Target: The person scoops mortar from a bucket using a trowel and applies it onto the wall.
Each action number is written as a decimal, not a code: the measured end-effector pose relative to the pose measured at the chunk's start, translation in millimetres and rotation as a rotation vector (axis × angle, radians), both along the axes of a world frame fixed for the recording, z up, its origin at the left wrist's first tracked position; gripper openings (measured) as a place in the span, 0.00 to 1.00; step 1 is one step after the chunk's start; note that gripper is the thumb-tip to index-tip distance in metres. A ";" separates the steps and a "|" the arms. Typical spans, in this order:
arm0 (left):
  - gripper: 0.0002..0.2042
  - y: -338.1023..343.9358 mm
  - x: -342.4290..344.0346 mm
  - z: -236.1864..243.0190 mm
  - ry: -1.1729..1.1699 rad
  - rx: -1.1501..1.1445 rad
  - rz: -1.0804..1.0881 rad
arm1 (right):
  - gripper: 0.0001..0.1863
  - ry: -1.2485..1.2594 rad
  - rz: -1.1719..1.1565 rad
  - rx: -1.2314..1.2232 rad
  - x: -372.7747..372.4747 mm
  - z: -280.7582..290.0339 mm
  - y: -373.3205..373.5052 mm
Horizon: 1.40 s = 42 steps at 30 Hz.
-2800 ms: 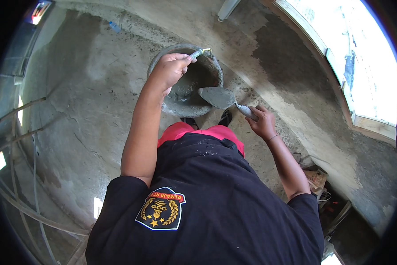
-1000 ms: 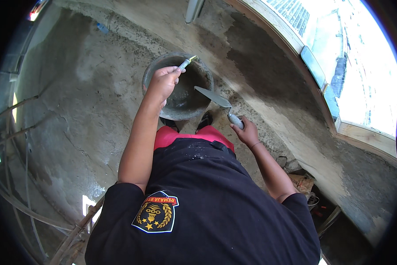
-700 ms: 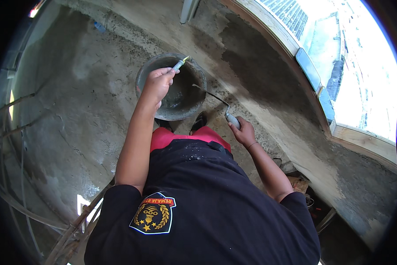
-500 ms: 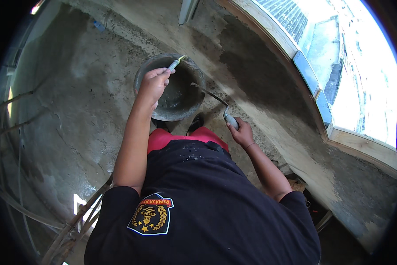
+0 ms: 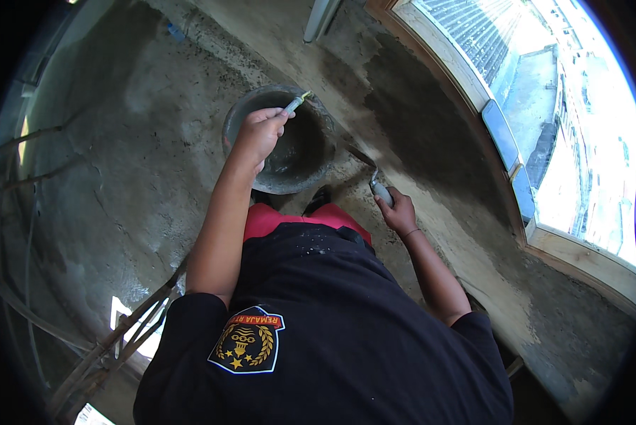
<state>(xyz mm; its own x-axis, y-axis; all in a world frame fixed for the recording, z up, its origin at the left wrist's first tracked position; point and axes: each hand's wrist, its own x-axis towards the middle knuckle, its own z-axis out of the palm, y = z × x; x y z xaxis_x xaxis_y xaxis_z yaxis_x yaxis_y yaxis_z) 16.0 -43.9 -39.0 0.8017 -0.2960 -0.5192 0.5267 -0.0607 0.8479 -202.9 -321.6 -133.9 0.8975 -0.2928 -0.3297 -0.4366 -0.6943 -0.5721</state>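
Observation:
In my left hand (image 5: 258,136) is a short grey-handled tool (image 5: 294,105) with a yellowish tip, gripped by closed fingers; its kind is unclear. That hand hovers above a round, dull grey tub (image 5: 288,187), covering part of its left side. The tub's inside looks coated with grey residue. My right hand (image 5: 399,213) is wrapped round the grey handle of a trowel (image 5: 381,191), to the right of the tub. The trowel's neck is bent, and its narrow-looking dark blade points up and left toward the tub's rim.
A rough grey wall (image 5: 438,127) with dark damp patches runs along the right, below a wooden window frame (image 5: 534,236). Bamboo-like poles (image 5: 112,358) stand at lower left. A pale pipe (image 5: 321,20) is at the top. My feet (image 5: 318,200) are just below the tub.
The trowel blade has swung away from over the tub to the right of its rim. My left hand keeps its hold above the tub. The whole view has shifted slightly.

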 end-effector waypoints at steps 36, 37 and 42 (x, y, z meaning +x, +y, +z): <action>0.11 39.1 -17.3 -11.2 0.085 0.087 0.132 | 0.34 0.193 -0.081 -0.376 66.2 -149.0 -107.7; 0.11 39.5 -17.7 -11.4 0.085 0.096 0.129 | 0.34 0.196 -0.076 -0.378 64.7 -154.3 -109.4; 0.11 44.0 -18.3 -12.0 0.078 0.111 0.136 | 0.32 0.267 -0.207 -0.453 74.7 -149.0 -99.0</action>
